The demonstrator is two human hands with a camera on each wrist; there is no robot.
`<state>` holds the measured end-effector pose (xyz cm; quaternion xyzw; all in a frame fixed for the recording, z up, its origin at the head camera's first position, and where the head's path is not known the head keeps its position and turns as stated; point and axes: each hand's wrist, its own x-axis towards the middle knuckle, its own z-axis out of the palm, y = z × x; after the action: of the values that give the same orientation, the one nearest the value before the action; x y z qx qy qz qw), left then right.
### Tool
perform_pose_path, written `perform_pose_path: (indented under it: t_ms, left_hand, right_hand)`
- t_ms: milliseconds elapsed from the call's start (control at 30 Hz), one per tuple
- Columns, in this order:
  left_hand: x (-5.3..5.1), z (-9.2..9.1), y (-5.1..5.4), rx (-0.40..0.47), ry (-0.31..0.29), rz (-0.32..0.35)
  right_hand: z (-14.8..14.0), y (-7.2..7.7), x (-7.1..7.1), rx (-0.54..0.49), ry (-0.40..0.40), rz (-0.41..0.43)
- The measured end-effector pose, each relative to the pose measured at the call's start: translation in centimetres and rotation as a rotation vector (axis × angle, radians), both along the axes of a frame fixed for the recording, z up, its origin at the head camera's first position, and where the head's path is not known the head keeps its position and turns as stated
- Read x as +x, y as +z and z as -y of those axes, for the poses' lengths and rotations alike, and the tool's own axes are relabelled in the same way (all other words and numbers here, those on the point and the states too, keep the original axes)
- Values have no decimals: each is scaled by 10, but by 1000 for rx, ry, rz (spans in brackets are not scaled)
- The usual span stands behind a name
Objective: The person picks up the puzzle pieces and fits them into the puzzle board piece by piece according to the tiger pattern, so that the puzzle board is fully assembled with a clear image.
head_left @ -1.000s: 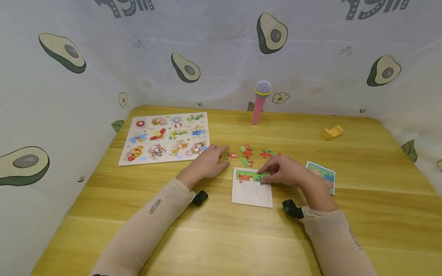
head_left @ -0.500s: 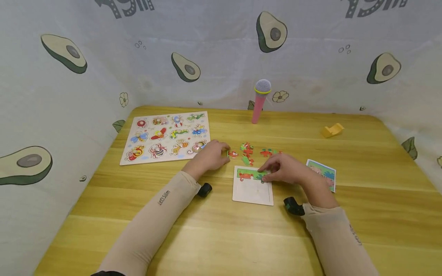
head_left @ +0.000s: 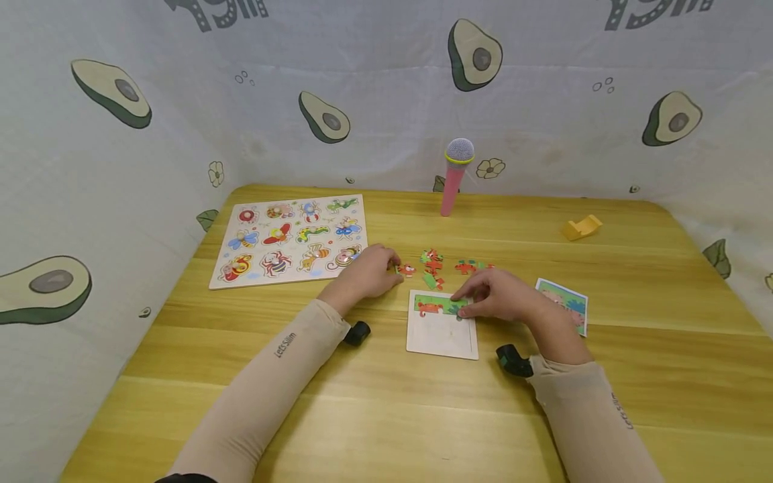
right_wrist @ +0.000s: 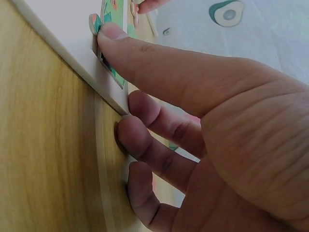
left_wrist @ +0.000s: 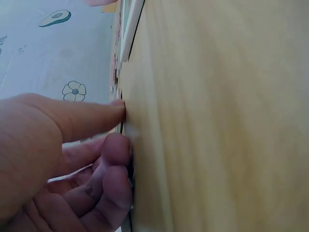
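Observation:
My left hand (head_left: 370, 272) pinches the left edge of an orange jigsaw piece (head_left: 408, 270) lying on the table, its thumb and forefinger on either side. In the left wrist view the thumb (left_wrist: 91, 116) reaches the tabletop, and the piece is mostly hidden. My right hand (head_left: 501, 295) has thumb and forefinger on a green-and-blue jigsaw piece (head_left: 453, 308) at the top right of a white puzzle tray (head_left: 441, 341). The tray's upper strip also holds a piece with an orange animal (head_left: 430, 308). Several loose pieces (head_left: 432, 266) lie just behind the tray.
An insect peg puzzle board (head_left: 290, 241) lies at the back left. A pink toy microphone (head_left: 451, 188) stands at the back. To the right are a picture card (head_left: 576, 307) and a yellow tape-dispenser-like object (head_left: 582, 228). A printed curtain (head_left: 392, 80) surrounds the table.
My left hand has moved slightly forward and right, and its fingers have closed onto the orange jigsaw piece. The right hand stays at the tray's top right corner.

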<state>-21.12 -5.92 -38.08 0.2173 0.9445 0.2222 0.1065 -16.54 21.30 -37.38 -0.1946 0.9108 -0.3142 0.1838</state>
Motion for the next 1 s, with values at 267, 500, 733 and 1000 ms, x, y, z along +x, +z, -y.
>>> perform_pose_path:
  t_ms: [267, 500, 733, 1000]
  left_hand:
    - [0, 9, 0, 130, -29, 25]
    - [16, 10, -3, 253, -209, 53]
    - [32, 7, -1, 171, -390, 50]
    - [37, 3, 3, 96, -408, 26]
  right_hand:
    - [0, -1, -3, -10, 10, 7]
    - [-2, 1, -4, -14, 24, 10]
    - [-1, 3, -4, -10, 35, 7]
    - [-2, 3, -3, -2, 18, 9]
